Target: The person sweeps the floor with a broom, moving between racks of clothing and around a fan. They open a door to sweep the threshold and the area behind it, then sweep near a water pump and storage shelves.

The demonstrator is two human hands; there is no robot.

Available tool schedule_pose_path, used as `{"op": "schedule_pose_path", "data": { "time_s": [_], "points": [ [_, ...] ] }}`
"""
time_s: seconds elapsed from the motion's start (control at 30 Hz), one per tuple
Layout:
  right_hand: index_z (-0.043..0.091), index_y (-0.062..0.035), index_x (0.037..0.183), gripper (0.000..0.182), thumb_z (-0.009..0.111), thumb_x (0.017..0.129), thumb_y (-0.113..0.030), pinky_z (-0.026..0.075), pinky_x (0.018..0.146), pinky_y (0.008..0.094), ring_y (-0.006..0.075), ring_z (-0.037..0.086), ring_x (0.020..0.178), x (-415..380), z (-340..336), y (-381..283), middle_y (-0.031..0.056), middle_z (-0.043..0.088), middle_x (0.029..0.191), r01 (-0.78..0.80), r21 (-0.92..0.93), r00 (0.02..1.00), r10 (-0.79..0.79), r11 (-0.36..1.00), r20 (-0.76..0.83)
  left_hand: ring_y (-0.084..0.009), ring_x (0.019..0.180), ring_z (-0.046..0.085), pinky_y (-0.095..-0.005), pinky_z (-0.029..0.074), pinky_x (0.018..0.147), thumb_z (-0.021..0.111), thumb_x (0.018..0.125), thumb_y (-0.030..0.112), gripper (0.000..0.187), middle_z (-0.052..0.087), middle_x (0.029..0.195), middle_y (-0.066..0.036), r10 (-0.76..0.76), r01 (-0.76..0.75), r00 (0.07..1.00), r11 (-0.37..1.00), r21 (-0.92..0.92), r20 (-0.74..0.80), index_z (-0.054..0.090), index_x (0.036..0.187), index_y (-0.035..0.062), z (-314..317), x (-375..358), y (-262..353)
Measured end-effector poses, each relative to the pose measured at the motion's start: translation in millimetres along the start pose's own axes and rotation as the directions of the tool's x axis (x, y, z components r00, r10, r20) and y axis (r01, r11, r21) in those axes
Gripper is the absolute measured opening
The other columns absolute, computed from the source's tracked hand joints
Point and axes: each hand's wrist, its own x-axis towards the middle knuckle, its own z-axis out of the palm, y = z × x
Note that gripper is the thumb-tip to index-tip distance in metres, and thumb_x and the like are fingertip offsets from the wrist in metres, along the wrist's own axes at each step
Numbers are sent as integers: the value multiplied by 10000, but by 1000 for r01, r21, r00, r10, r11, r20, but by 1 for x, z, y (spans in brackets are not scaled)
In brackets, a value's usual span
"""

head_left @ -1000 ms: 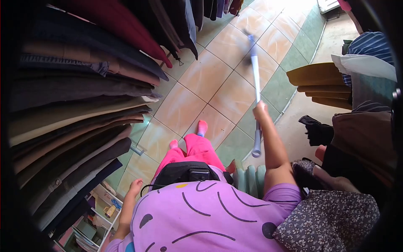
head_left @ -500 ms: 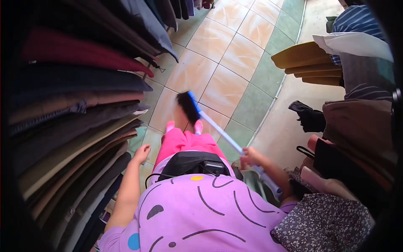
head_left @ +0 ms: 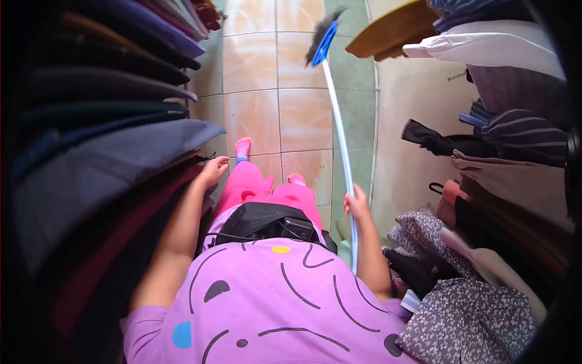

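Observation:
My right hand is closed round the pale handle of a broom. The handle runs forward from beside my hip. At its far end, the blue head with dark bristles is smeared by motion over the tiles. My left hand holds nothing, its fingers loosely bent and partly apart. It hangs beside the grey garment on the left, close to my pink trousers.
Hanging clothes line the left side, with a purple garment farther ahead. On the right hang a mustard garment, a white one and a floral one. A tiled floor runs between them.
The broom head has swung forward and right, away from my feet. My view has turned and moved along the aisle. One foot has stepped ahead, and my left hand has moved forward.

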Motion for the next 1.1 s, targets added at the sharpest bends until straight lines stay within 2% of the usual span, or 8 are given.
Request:
{"op": "schedule_pose_path", "data": {
  "time_s": [0.13,0.23,0.5,0.57,0.73,0.8,0.97,1.1],
  "points": [
    [432,4,986,324,472,664,6,316,318,219,91,409,360,-120,32,62,22,442,491,-170,125,967,190,977,-171,-171,901,468,-268,378,762,478,738,141,330,493,972,-115,37,-32,999,979,-200,22,425,1037,11,-54,37,10],
    [505,5,778,119,489,669,-41,305,323,246,115,402,351,-179,67,120,28,431,459,-87,-108,927,41,990,-372,-171,905,465,-270,377,766,481,736,146,341,487,978,-118,6,8,993,992,-122,118,418,1043,11,-63,49,10],
    [488,-21,575,129,501,679,-96,297,334,266,137,397,345,-140,90,158,30,417,427,-605,379,715,687,700,-128,-169,921,453,-274,369,781,494,729,164,385,465,1004,-127,-100,63,959,987,146,265,391,1068,13,-74,76,-11],
    [413,-60,470,251,502,692,-136,274,329,252,121,372,338,-115,98,149,14,386,405,-577,335,790,614,745,-4,-169,925,450,-275,368,785,497,727,169,396,459,1011,-130,-122,66,955,976,208,272,384,1074,14,-76,79,-11],
    [422,-42,624,114,477,717,-79,277,321,214,79,365,350,-56,138,5,0,405,457,-263,316,962,274,912,9,-181,892,468,-268,387,747,523,723,157,455,448,1027,-157,-59,33,860,998,60,506,338,1127,60,-65,65,48],
    [422,-42,706,90,456,751,-112,270,302,197,63,345,341,11,143,6,-6,389,492,-98,317,995,104,943,-2,-180,887,471,-263,388,743,504,739,139,501,446,1032,-159,60,-1,909,990,-142,413,261,1175,91,-64,62,67],
    [401,-63,826,100,449,760,-121,245,295,164,31,288,354,2,124,-46,-18,365,546,-90,632,996,61,770,67,-152,813,503,-230,397,688,470,754,123,564,504,953,-138,196,-171,968,972,-163,153,147,1216,93,-94,71,76],
    [403,-40,732,65,463,733,-66,267,269,217,74,334,310,-88,110,8,-7,367,456,-143,354,927,250,924,-279,-110,706,511,-197,396,620,464,750,126,575,552,835,-86,118,-120,988,993,-6,-103,128,1204,17,-126,85,24]
  ]
}}
